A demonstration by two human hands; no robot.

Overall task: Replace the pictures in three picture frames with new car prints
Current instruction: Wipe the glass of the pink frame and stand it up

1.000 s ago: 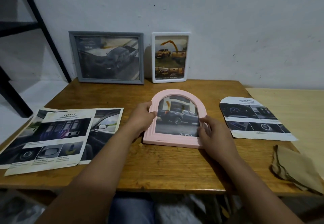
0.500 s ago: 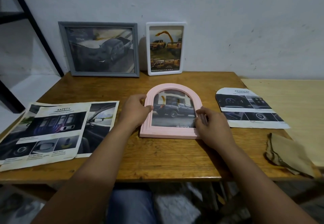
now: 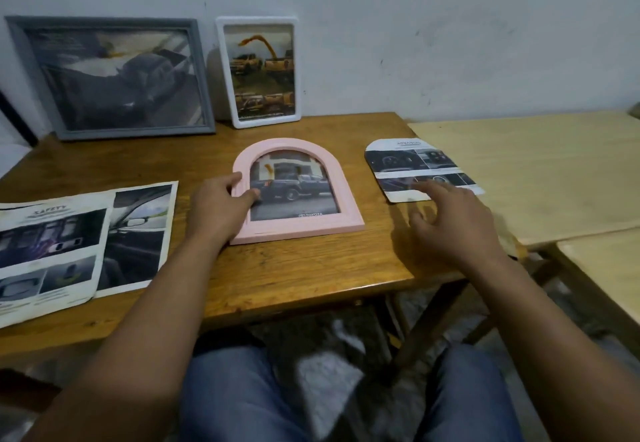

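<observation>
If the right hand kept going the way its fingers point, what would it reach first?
Most likely the arch-cut print lying on the wooden table. The right hand hovers open with its index fingertip already over the print's near edge; whether it is touching cannot be told from this view.

Left hand (image 3: 221,206) gripping, right hand (image 3: 450,223) spread

Dim, flat indoor light with a bluish cast. The right hand (image 3: 453,227) is motion-blurred and throws a soft shadow on the table (image 3: 304,268). Wide-angle bending warps the frame edges; the lower frame is soft.
</observation>
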